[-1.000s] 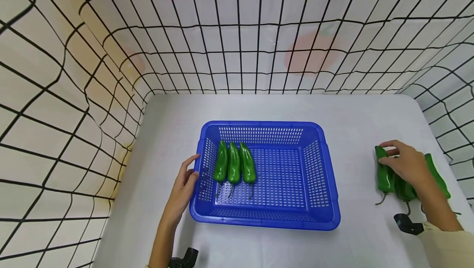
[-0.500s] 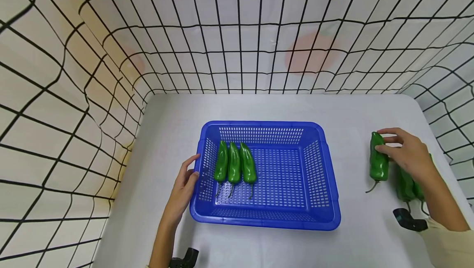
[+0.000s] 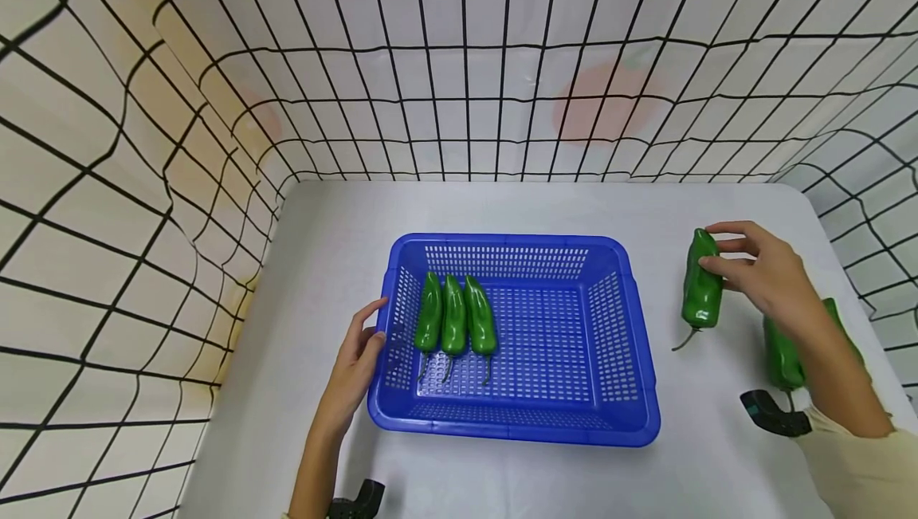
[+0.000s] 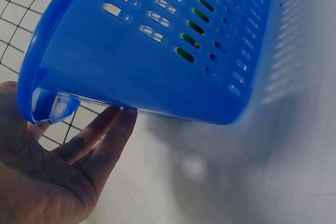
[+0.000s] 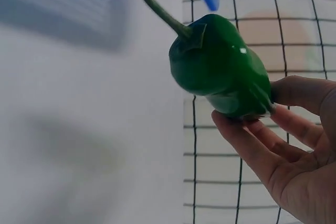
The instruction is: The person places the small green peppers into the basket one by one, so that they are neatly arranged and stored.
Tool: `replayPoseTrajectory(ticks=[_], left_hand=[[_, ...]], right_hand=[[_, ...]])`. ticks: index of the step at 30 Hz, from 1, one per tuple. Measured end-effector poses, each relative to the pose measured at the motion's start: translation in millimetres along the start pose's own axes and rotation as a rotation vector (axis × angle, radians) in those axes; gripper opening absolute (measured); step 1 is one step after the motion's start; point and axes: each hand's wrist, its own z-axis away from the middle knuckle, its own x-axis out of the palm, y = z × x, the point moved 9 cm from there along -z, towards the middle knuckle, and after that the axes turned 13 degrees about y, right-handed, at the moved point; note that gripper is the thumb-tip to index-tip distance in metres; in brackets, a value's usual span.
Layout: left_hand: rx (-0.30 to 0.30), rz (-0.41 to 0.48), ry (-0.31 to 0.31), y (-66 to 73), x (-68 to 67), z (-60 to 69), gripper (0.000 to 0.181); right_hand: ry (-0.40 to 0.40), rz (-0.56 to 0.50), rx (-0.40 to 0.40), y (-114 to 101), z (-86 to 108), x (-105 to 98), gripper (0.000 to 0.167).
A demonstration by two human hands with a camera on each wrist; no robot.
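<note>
The green pepper (image 3: 702, 281) in the right hand (image 3: 766, 270) is glossy and plump, with a blunt, broad shoulder and a long, curved green stem. It is held above the white surface (image 3: 692, 467), between the right rim of the blue basket (image 3: 513, 432) and the surface's right edge, stem towards the near edge. Thumb and fingertips pinch it near its narrower end; the forearm slants in from the near right corner, its cuff a pale sleeve (image 3: 857, 463). The left hand (image 3: 355, 361) grasps the basket's left rim, some fingers against the outer wall, the forearm rising from the near edge. Inside, three similar peppers (image 3: 453, 318) lie side by side towards the left wall. Further peppers (image 3: 784, 355) lie by the surface's right edge, partly hidden by the right forearm.
</note>
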Motion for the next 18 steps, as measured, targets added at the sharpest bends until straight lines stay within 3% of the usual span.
replayPoseTrajectory(ticks=[18], left_hand=[[-0.002,-0.003,0.012,0.3,0.4,0.2,0.051]], right_hand=[[-0.078,-0.152,-0.112,-65,-3.5,47,0.055]])
